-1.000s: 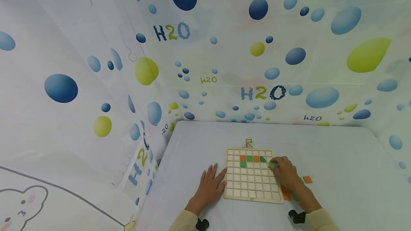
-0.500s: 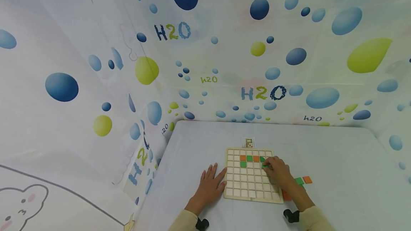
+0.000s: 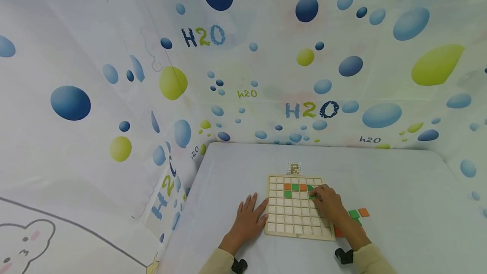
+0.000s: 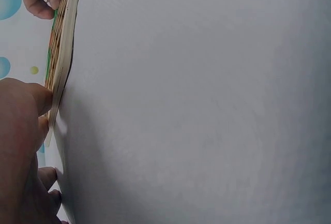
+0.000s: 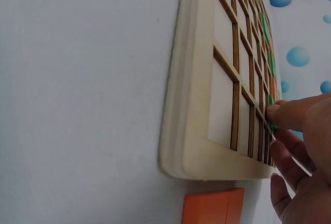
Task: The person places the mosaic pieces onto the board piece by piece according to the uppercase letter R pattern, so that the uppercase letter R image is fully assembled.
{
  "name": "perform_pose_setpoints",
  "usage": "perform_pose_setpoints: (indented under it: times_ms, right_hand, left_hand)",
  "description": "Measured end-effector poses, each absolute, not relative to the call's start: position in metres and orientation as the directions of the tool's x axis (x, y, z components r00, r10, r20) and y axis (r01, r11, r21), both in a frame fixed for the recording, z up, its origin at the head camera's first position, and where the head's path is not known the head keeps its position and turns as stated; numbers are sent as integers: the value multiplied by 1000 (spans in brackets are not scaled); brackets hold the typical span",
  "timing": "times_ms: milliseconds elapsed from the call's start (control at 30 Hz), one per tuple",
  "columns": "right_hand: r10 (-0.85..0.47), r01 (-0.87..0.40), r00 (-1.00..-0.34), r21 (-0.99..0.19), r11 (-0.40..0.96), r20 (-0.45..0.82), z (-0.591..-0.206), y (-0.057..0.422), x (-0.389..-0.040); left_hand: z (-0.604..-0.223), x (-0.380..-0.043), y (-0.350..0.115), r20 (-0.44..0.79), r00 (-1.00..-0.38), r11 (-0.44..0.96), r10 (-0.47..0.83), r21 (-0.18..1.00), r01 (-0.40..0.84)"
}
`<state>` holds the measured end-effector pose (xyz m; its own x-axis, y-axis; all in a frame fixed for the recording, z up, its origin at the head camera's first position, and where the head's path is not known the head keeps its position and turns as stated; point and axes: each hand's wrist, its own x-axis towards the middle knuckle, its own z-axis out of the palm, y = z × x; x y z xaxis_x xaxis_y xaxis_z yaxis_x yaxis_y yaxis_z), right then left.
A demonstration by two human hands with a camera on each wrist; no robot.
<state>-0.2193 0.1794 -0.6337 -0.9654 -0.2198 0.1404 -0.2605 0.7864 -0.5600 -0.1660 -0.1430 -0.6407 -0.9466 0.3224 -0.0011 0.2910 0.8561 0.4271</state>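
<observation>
A wooden grid board (image 3: 284, 211) lies on the white table. My left hand (image 3: 246, 220) rests beside its left edge with fingers spread, thumb and forefinger at the frame. Over the upper right cells, my right hand (image 3: 329, 203) pinches a green tile (image 5: 273, 127) between thumb and fingers, down at the grid; most of the tile is hidden by the fingertips. Just above it sits a green tile with a curved edge (image 3: 310, 188). Orange and green tiles fill that row leftward, starting with an orange tile (image 3: 287, 187), and another green tile (image 3: 288, 194) lies below it.
A small pattern card (image 3: 294, 168) lies behind the board. Loose tiles are by the board's right side, among them a green tile (image 3: 354, 214) and an orange tile (image 3: 363, 212), partly covered by the right forearm. Patterned cloth walls (image 3: 243, 62) stand behind and left.
My right hand has moved left from the board's right edge with the green tile and lowered it to the grid below the curved-edge tile. My left hand has stayed in place.
</observation>
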Motion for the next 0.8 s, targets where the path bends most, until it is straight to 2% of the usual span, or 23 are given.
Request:
perform_pose_setpoints:
  times_ms: [133,467,800]
  right_hand:
    - [-228,-281,-960,-557,781,165,-634,180,-219]
    - [-206,-272,-962,-544,794,179,-627,187,-208]
    - [-93,-183,-977,-534,825,191,-629,239,-189]
  left_hand:
    - [-640,-165,-143,24,-945,855,326,419,305]
    - [-641,-167,-142,-31,-949,867,313,417,272]
    - [-642,-167,-143,-44,-951,869,307,420,261]
